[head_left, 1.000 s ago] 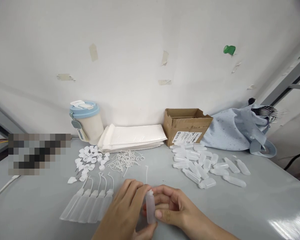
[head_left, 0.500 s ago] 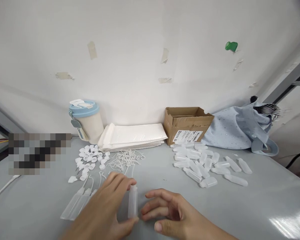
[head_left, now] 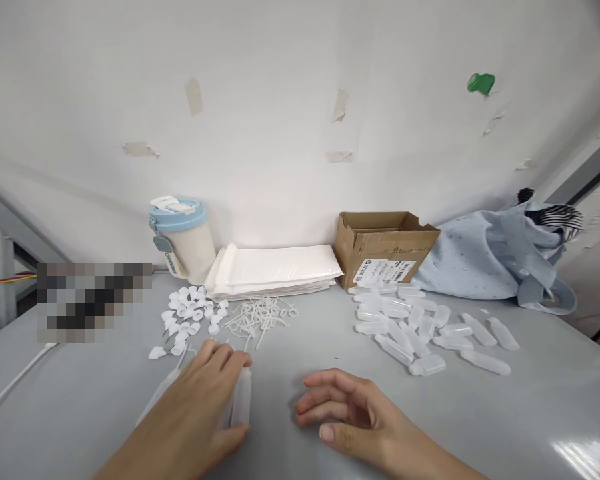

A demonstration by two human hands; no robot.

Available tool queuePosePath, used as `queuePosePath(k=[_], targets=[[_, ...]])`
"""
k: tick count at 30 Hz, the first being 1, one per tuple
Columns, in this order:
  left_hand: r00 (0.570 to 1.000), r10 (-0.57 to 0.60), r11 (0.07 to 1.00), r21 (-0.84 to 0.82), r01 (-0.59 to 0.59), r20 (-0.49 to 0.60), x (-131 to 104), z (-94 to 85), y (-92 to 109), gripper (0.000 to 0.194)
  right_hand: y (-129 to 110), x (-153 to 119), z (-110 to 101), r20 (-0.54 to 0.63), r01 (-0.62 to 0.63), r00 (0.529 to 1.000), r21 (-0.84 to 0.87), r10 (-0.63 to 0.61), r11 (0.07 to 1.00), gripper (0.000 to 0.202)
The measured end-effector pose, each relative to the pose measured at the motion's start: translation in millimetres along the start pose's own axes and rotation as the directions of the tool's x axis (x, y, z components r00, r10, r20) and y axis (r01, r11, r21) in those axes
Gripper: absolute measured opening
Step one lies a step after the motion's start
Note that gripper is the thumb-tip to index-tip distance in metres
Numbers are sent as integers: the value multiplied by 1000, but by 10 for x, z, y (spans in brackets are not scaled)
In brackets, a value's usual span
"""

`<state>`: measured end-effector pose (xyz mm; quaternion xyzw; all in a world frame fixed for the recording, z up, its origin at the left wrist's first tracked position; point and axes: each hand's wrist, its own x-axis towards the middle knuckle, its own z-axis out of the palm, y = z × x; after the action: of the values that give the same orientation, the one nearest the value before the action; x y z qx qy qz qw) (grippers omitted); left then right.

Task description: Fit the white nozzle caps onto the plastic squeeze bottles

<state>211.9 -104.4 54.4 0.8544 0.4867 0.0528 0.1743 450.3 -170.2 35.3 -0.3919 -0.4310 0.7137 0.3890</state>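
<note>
Carrying leftward, the left hand (head_left: 195, 400) has brought a small translucent bottle (head_left: 241, 400) across from between both hands, and pinches it end to end, fingertips at the neck and thumb by the base. Letting go of that bottle, the right hand (head_left: 360, 417) hangs near it, half-curled and holding nothing. The bottle now stands beside, perhaps touching, the row of bottles (head_left: 156, 398) under the left hand, which suggests that it is being added to that group. Most of that row is masked by the hand and wrist; only the outermost bottle and a few thin stems show, so I cannot count them or tell for certain what tops the held one. Farther out on the table (head_left: 455, 427), white caps (head_left: 183, 311) and tangled thin tubes (head_left: 260, 317) lie behind the left hand, overlapping too much to separate, while loose bottles (head_left: 427, 329) lie to the right, before the cardboard box (head_left: 380, 248), whose inside is largely out of sight. At far left, a pixelated patch (head_left: 95, 301) hides whatever lies there.
</note>
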Motion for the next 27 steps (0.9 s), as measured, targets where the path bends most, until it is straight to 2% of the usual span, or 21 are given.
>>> queuePosePath(k=[9, 27], targets=[[994, -16, 1000, 4, 16, 107, -4, 0, 24, 34, -8, -8, 15, -1, -3, 1000, -9, 3, 1000, 51], [991, -42, 999, 5, 42, 124, 5, -16, 9, 40, 11, 10, -35, 7, 21, 1000, -3, -21, 1000, 42]])
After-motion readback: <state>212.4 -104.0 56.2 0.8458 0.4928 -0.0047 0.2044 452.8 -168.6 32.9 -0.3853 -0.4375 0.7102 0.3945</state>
